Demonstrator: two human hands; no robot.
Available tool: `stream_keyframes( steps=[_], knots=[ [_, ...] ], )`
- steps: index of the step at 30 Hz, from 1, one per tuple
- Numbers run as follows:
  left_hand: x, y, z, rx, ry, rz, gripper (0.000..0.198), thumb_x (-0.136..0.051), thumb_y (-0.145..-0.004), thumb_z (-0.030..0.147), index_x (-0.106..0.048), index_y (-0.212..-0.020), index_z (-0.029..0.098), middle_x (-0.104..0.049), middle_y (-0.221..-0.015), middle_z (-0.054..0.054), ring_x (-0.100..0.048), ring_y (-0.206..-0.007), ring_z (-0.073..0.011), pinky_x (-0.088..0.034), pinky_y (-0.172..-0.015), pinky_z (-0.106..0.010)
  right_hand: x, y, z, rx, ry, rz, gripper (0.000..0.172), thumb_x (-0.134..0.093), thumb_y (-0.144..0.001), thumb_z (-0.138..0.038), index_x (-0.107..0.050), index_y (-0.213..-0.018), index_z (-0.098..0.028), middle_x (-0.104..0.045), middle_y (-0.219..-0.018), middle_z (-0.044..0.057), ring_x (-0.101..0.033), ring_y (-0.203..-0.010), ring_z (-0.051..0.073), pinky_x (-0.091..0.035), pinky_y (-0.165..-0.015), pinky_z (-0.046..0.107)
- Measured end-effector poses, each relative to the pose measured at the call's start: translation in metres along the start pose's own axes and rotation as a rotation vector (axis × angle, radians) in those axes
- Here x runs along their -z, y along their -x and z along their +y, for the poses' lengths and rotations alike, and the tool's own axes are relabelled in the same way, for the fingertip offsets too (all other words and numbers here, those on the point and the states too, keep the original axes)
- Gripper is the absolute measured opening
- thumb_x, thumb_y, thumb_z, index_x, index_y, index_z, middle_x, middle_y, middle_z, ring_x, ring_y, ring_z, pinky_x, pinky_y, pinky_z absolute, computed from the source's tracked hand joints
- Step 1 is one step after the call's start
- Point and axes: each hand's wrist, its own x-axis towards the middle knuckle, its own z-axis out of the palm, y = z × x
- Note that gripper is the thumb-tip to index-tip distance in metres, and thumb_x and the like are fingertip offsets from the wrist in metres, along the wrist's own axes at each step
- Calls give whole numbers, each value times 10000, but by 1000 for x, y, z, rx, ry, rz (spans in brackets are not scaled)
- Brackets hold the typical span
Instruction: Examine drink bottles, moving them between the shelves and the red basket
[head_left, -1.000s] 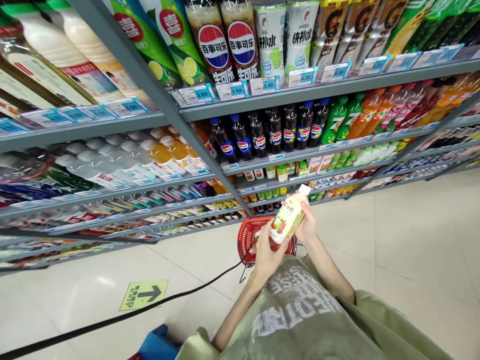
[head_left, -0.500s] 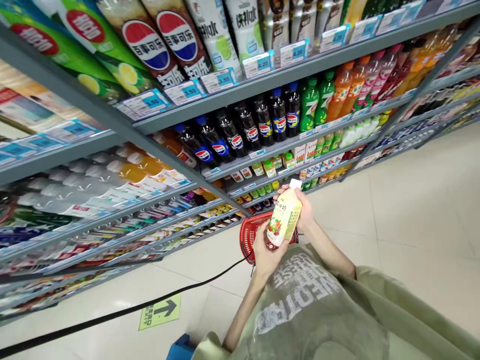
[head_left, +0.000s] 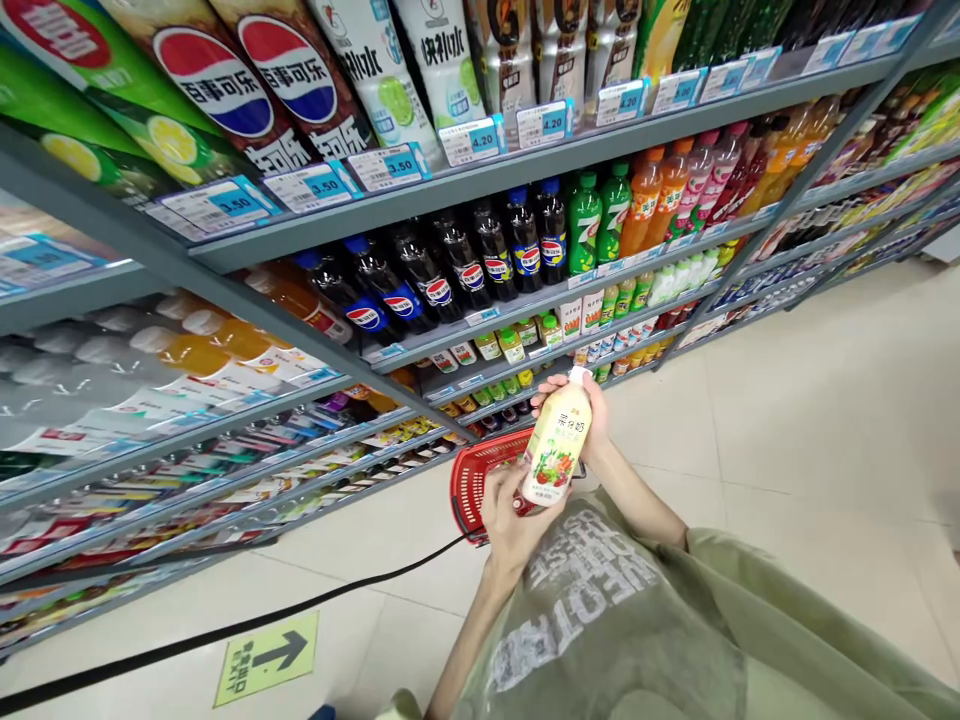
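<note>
A pale yellow drink bottle (head_left: 559, 445) with a white cap and pictures of vegetables on its label is in front of my body, tilted, label facing up. My right hand (head_left: 597, 418) is closed around its upper part from behind, with fingertips showing on the far side. My left hand (head_left: 511, 520) grips the bottle near its base, fingers bent against the left side. Below and behind the bottle is a red shopping basket (head_left: 466, 480), partly covered by my left hand and the bottle.
Drink shelves (head_left: 480, 165) run across the front, holding several cola bottles (head_left: 409, 280) and green soda bottles (head_left: 583, 225). A black cord (head_left: 315, 595) crosses at lower left, above a floor sign (head_left: 266, 655) with an arrow. Pale tiled floor (head_left: 720, 420) lies to the right.
The bottle has turned in my hands, so its front label now faces me more fully. My left fingers have shifted along its side. The view has swung slightly right.
</note>
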Motion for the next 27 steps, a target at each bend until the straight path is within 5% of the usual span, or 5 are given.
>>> stream_keyframes(
  steps=[9,19,27],
  knots=[
    [26,2,-11,-17,-20,-41,728,-978,-657,357,-590,-1250,192,-658,-1053,-60,-679,-937,-215,-622,-821,-369,-10,3,25,-44,-26,-33,415,-594,-939,-535,-751,-927,-151,-804,-916,90,-752,-776,218,-638,-727,340],
    [16,4,-8,26,-17,-73,733,-975,-640,367,-595,-1244,199,-665,-1058,-65,-675,-920,-222,-606,-803,-359,-1,6,13,-27,-21,-41,425,-623,-915,-542,-765,-954,-143,-802,-923,92,-742,-751,216,-632,-716,344],
    [-10,21,-4,464,449,-136,672,-810,-827,516,-547,-1376,233,-636,-1270,-116,-687,-1130,-274,-610,-917,-394,5,7,-13,-18,26,0,404,-578,-929,-514,-741,-977,-147,-809,-945,105,-754,-784,236,-635,-770,381]
  ],
)
